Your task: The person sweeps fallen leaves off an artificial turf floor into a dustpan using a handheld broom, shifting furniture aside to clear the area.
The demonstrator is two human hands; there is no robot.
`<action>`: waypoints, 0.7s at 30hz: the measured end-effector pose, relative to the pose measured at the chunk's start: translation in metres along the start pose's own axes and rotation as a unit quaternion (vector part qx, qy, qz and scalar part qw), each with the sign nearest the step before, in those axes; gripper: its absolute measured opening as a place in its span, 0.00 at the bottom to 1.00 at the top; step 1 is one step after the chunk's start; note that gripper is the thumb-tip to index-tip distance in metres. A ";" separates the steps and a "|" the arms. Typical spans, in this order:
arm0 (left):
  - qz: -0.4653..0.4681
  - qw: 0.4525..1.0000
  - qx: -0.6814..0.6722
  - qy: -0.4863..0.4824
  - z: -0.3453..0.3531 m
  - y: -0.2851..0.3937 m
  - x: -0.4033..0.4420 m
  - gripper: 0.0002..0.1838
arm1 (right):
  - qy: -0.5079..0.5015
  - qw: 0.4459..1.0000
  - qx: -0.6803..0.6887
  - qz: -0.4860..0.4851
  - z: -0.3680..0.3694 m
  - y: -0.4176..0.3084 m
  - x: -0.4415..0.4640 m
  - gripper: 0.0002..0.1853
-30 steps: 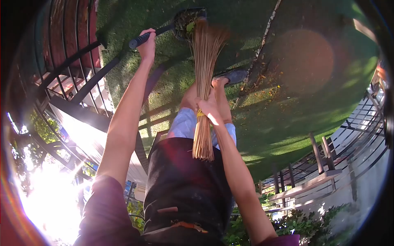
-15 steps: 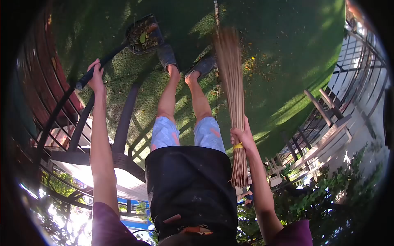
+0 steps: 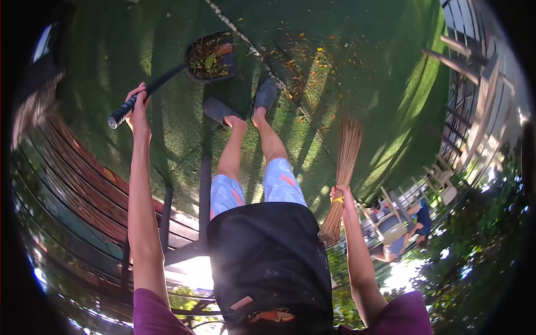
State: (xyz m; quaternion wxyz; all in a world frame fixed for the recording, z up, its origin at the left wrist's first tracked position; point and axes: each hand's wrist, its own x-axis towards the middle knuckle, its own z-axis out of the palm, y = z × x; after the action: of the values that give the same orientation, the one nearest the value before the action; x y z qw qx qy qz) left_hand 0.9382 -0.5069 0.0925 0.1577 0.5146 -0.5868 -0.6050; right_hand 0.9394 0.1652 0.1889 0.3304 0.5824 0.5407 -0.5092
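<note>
My left hand (image 3: 137,106) is wrapped round the black handle of a long-handled dustpan (image 3: 231,62). The pan sits on the green turf ahead of my feet, with dry leaves (image 3: 211,60) heaped in it. In my right hand (image 3: 343,199) is a stick broom (image 3: 347,151), gripped near the yellow band at its bound end. Its bristles point forward over the turf, their tips blurred. Scattered yellow and brown leaves (image 3: 304,67) lie ahead, between the pan and the broom's side.
A pale debris-strewn seam (image 3: 245,42) crosses the green turf (image 3: 385,111). A chair (image 3: 483,106) stands at the right, with other chairs beyond. People (image 3: 399,237) sit at lower right. Dark furniture legs (image 3: 205,190) are close to my left leg; a railing runs along the left.
My body has turned, shifting the surroundings in view. The dustpan now appears farther right and ahead of my feet. The broom has swung away to the right, its tips apart from the seam.
</note>
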 end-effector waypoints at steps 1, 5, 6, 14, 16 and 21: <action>0.004 1.000 0.010 -0.015 0.019 0.010 0.010 0.07 | 0.006 1.000 0.022 0.008 -0.007 0.013 -0.001 0.14; 0.015 0.997 0.024 -0.070 0.103 0.053 0.052 0.08 | 0.015 0.998 0.048 0.045 -0.011 0.052 0.012 0.07; 0.013 0.996 0.022 -0.084 0.121 0.059 0.060 0.08 | 0.014 0.996 0.068 0.056 -0.004 0.058 0.023 0.06; 0.064 0.975 0.091 -0.190 0.278 0.110 0.156 0.08 | -0.153 0.981 0.118 -0.004 0.323 -0.072 0.065 0.09; 0.071 0.970 0.098 -0.209 0.308 0.130 0.167 0.08 | -0.143 0.979 0.146 -0.016 0.342 -0.093 0.023 0.17; 0.089 0.951 0.131 -0.265 0.387 0.138 0.204 0.08 | -0.116 0.942 0.281 0.141 0.266 -0.063 -0.005 0.24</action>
State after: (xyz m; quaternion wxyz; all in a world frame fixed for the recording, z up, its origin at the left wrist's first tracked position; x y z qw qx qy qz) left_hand 0.4825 -0.4931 0.0393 -0.0189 0.2976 -0.7246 -0.6213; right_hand 0.8162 -0.0724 0.1345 0.2823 0.6590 0.2462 -0.6523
